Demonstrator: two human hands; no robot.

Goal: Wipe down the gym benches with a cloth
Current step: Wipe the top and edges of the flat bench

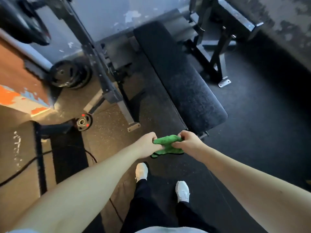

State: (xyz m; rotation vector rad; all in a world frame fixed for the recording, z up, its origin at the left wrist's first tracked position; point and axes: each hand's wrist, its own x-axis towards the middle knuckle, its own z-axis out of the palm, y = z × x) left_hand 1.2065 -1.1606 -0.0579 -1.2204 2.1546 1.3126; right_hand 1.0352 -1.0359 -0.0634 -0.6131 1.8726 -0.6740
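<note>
Head: green cloth (168, 144) in both hands (148, 145) (187, 143)

bench (180, 76) ahead of feet | rack (101, 64) left | weight plates (70, 74) far left

This is a gym: a black padded bench (181, 78) stands on dark rubber flooring (255, 135), steel rack frames (102, 68) rise beside it, and weight plates (70, 74) lean by a paint-chipped wall (117, 14).

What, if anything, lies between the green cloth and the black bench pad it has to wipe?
Nothing visible. The left hand and right hand both grip the green cloth just short of the bench pad's near end, and nothing lies on the pad's top.
</note>
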